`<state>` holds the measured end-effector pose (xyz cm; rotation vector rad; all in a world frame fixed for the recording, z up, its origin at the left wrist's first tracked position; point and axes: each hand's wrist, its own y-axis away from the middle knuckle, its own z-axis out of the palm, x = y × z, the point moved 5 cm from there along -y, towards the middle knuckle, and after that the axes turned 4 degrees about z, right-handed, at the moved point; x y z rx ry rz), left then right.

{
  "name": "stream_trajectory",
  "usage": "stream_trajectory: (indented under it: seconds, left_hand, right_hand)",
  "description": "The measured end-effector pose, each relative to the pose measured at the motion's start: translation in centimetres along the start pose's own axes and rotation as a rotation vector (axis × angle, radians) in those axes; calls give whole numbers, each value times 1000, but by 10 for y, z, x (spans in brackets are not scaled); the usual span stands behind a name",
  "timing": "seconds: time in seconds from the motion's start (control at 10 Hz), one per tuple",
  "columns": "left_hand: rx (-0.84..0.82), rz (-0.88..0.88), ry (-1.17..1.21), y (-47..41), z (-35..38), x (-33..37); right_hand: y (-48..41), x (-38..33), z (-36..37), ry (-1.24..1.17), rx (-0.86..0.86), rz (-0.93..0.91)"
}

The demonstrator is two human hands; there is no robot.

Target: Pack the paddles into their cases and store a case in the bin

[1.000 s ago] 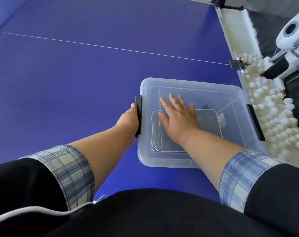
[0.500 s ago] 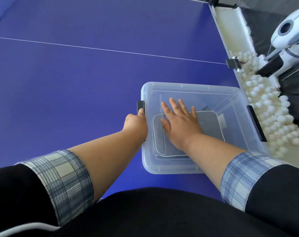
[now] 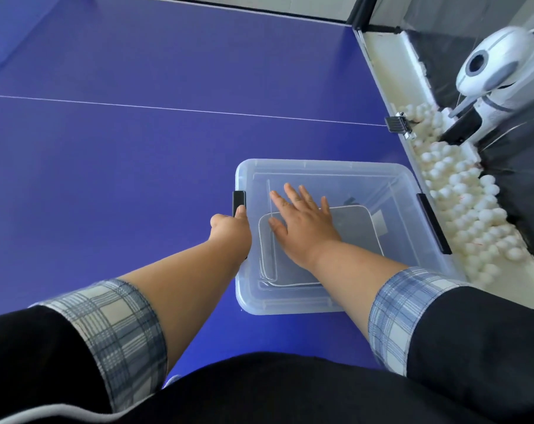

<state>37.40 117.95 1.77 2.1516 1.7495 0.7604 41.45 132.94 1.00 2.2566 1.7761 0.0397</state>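
Table (image 3: 137, 163): one bin (image 3: 327, 302), one case (image 3: 356, 228).

no readable text, no label, brand, number or sign anywhere, small pale tag on the case (image 3: 356, 228) in the bin (image 3: 290, 304) too blurred to read
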Motion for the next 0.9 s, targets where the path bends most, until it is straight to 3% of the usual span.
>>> stream_trajectory:
  seconds: [0.1,0.2,0.3,0.4,0.5,0.6,0.7,0.9]
  left_hand:
    - [176,-406,1089,13,6,-18]
    - [263,-245,852,27,-3,-20]
    - [387,-62,529,36,-6,-22]
    - [489,231,72,55,11,-6]
    - [338,287,-119,77,48,13]
    - [332,198,-42,102,51,32]
    - [396,255,-116,126,27,63]
    - [570,343,-35,188,-54,113]
  right_hand:
    - [5,7,-16,-262,12,-13]
    - [23,41,-40,-399,119,8]
    - [57,101,-57,-219,335,155]
    - [102,166,-47,-131,336,375]
    - [135,201,-19,-126,55,380]
    - [151,211,-27,-176,29,303]
    - [157,213,-64,-185,85,257]
    - [180,196,-180,-235,246,117]
